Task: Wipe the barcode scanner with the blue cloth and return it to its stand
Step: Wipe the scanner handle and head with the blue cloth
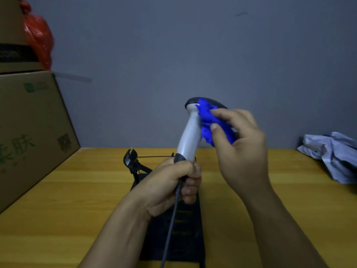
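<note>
A white and grey barcode scanner (190,136) stands upright above the wooden table, head at the top. My left hand (172,182) is shut around the bottom of its handle, where the dark cable (171,227) runs down toward me. My right hand (237,144) presses a bunched blue cloth (207,118) against the right side of the scanner's head and neck. The black stand (131,159) sits on the table behind my left hand, its forked cradle empty; its flat black base (185,235) lies under my wrists.
Cardboard boxes (29,120) are stacked at the left, with a red plastic bag (39,41) on top. A crumpled pale cloth (332,153) lies at the table's right edge. A grey wall closes off the back of the wooden table (67,200).
</note>
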